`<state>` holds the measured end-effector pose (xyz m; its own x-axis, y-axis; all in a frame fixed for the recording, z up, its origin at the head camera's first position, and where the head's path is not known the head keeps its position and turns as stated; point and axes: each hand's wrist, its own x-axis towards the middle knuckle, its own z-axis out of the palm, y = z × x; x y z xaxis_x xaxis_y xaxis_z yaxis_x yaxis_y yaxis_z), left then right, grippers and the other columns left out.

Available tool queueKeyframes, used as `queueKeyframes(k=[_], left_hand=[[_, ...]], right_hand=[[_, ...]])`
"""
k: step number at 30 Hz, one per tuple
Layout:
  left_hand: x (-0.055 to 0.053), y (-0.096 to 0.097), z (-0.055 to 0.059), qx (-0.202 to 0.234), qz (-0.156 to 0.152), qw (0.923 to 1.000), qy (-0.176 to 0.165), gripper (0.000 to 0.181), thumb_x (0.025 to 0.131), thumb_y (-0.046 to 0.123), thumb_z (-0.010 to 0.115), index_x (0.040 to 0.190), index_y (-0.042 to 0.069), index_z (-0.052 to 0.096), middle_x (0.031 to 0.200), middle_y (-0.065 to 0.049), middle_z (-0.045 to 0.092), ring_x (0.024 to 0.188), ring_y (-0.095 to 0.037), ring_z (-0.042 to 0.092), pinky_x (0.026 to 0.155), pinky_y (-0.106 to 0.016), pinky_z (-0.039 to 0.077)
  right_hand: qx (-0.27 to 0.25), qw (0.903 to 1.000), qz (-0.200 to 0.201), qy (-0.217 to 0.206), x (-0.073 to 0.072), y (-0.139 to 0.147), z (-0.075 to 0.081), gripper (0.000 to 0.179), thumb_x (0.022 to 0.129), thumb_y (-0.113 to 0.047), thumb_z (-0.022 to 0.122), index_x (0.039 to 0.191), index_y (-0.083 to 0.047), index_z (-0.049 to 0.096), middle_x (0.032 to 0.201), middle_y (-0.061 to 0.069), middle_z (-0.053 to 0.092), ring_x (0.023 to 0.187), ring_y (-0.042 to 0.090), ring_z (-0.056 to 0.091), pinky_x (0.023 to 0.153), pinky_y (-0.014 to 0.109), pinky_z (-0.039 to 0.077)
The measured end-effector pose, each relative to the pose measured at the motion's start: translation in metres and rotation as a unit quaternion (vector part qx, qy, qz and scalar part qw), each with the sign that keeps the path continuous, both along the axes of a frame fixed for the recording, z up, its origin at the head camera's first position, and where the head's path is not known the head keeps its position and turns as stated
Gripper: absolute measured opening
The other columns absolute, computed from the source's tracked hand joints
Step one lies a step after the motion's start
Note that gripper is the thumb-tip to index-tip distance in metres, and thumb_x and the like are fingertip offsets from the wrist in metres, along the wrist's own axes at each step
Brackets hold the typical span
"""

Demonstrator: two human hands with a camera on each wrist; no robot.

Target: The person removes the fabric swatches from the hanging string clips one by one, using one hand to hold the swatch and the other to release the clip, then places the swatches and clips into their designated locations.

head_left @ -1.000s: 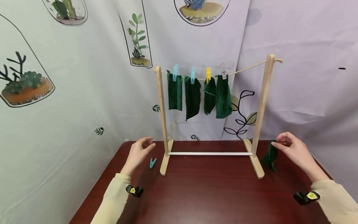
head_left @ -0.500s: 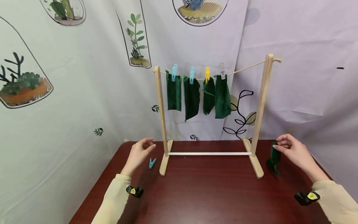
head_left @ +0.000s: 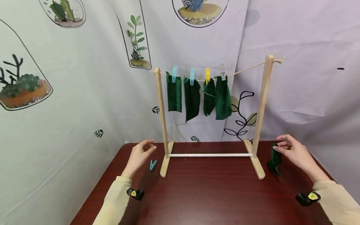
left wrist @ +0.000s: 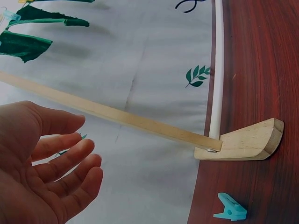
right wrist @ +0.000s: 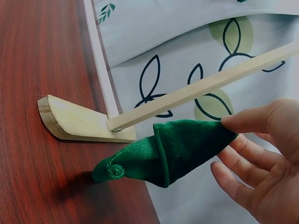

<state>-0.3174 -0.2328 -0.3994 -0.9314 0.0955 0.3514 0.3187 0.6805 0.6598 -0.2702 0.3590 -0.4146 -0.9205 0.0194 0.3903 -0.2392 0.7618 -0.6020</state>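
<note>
My right hand [head_left: 293, 153] pinches a green cloth [head_left: 275, 159] by its top end, to the right of the rack's right foot. In the right wrist view the cloth [right wrist: 187, 147] hangs folded, its lower tip near or on the tabletop. My left hand [head_left: 139, 156] hovers beside the left post, fingers loosely curved; the left wrist view shows the palm [left wrist: 37, 186] with nothing in it. Below and right of that hand a blue clothespin [head_left: 152, 165] lies on the table. Several green cloths [head_left: 174, 93] hang from the line under blue, yellow [head_left: 207, 76] and clear clothespins [head_left: 222, 72].
A wooden rack stands on the dark red table [head_left: 208, 193], with a left post [head_left: 161, 109], a right post [head_left: 262, 103] and a white crossbar [head_left: 211, 155]. A rope [head_left: 247, 69] runs between the post tops. A printed curtain [head_left: 98, 93] hangs behind.
The green cloth in my right hand has been lifted slightly and swung right, hanging more upright. My left hand has stayed almost still. The head view has shifted slightly.
</note>
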Motion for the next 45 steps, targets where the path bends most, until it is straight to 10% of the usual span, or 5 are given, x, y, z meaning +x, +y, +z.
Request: queueKeyframes(k=[10, 17, 27, 38, 45], left_hand=[[0.004, -0.005, 0.004, -0.002, -0.002, 1.0000, 0.006, 0.033, 0.098, 0.024, 0.069, 0.128, 0.009, 0.067, 0.100, -0.005, 0.069, 0.088, -0.022, 0.065, 0.072, -0.036, 0.052], [0.009, -0.009, 0.000, 0.001, 0.001, 1.0000, 0.006, 0.032, 0.098, 0.024, 0.069, 0.127, 0.010, 0.069, 0.097, -0.002, 0.069, 0.085, -0.018, 0.063, 0.069, -0.034, 0.051], [0.009, -0.012, -0.002, -0.002, 0.006, 1.0000, 0.002, 0.030, 0.098, 0.025, 0.069, 0.125, 0.011, 0.070, 0.099, -0.003, 0.069, 0.085, -0.018, 0.062, 0.068, -0.034, 0.050], [0.007, -0.007, 0.000, -0.003, -0.005, 1.0000, 0.003, 0.030, 0.098, 0.023, 0.069, 0.124, 0.010, 0.070, 0.098, -0.003, 0.069, 0.083, -0.019, 0.062, 0.067, -0.034, 0.050], [0.005, -0.002, 0.004, 0.001, -0.014, 0.9999, -0.004, 0.031, 0.098, 0.024, 0.068, 0.125, 0.008, 0.069, 0.101, -0.004, 0.070, 0.088, -0.022, 0.064, 0.072, -0.036, 0.051]], right_hand=[[0.038, 0.9992, 0.003, -0.013, -0.017, -0.005, -0.007, 0.025, 0.099, -0.024, 0.067, 0.114, -0.004, 0.069, 0.105, 0.021, 0.068, 0.089, 0.027, 0.066, 0.069, 0.034, 0.048], [0.036, 0.9993, -0.003, 0.005, -0.030, -0.006, -0.017, 0.024, 0.101, -0.023, 0.063, 0.111, -0.002, 0.069, 0.096, 0.015, 0.068, 0.077, 0.018, 0.057, 0.061, 0.033, 0.043], [0.022, 0.9997, -0.008, -0.004, -0.039, -0.004, -0.034, 0.021, 0.101, -0.020, 0.063, 0.109, -0.002, 0.071, 0.107, 0.027, 0.068, 0.099, 0.048, 0.061, 0.074, 0.053, 0.048], [-0.005, 0.9912, 0.042, -0.125, -0.041, -0.004, -0.055, 0.043, 0.105, -0.027, 0.056, 0.133, 0.005, 0.057, 0.117, 0.034, 0.060, 0.064, 0.020, 0.059, 0.053, 0.035, 0.053], [0.036, 0.9898, 0.047, -0.129, -0.038, -0.002, -0.053, 0.043, 0.105, -0.027, 0.057, 0.132, 0.007, 0.058, 0.114, 0.033, 0.061, 0.061, 0.019, 0.057, 0.057, 0.034, 0.047]])
